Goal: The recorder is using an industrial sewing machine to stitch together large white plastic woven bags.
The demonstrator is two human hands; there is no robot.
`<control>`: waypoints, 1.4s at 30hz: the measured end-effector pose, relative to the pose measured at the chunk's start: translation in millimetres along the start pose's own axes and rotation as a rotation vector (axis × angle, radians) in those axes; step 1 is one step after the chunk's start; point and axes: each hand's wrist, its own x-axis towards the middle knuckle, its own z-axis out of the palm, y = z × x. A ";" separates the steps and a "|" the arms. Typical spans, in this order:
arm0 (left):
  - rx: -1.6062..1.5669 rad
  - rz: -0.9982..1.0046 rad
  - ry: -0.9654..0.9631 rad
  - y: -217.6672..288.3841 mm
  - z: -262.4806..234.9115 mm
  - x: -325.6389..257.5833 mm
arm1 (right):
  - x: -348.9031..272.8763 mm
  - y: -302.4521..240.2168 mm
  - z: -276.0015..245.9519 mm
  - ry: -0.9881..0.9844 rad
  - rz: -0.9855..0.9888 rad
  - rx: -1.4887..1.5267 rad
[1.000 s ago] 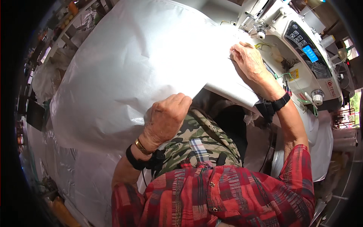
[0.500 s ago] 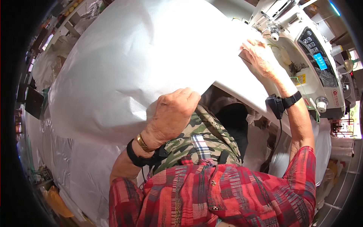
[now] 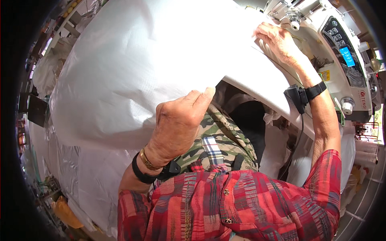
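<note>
White woven plastic sheet (image 3: 152,68), large, spread across the upper view; lower edge is gripped by the left hand (image 3: 177,124), far edge is pinched by the right hand (image 3: 279,42) beside a sewing machine (image 3: 337,60). Machine bed is largely hidden beneath the sheet. More white sacking (image 3: 88,180) is piled at left, cut off below.

1 head-worn fisheye view looks steeply down from just above the person's chest, close to both hands; the left hand (image 3: 177,120) sits near centre, the right hand (image 3: 277,40) toward the upper right by the sewing machine (image 3: 341,68), and straight edges bow near the dark rim
</note>
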 end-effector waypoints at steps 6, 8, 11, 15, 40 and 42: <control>-0.070 -0.100 0.036 -2.6 10.6 -6.6 | 2.8 -21.3 1.8 0.045 0.027 -0.223; -0.062 -0.096 0.054 -2.2 14.4 -6.4 | 2.2 -22.2 4.6 0.047 0.058 -0.213; -0.077 -0.080 0.125 -5.2 22.5 -6.7 | -0.2 -20.6 12.7 0.101 0.076 -0.264; -0.084 -0.070 0.232 -8.6 30.8 -5.0 | -2.5 -23.1 18.7 0.203 -0.056 -0.491; 0.084 0.009 0.165 -5.6 14.6 8.1 | -11.8 6.6 -7.4 -0.057 -0.317 -0.663; 0.038 0.012 0.175 -9.3 20.9 6.4 | -9.4 -2.6 -3.4 -0.025 -0.329 -0.684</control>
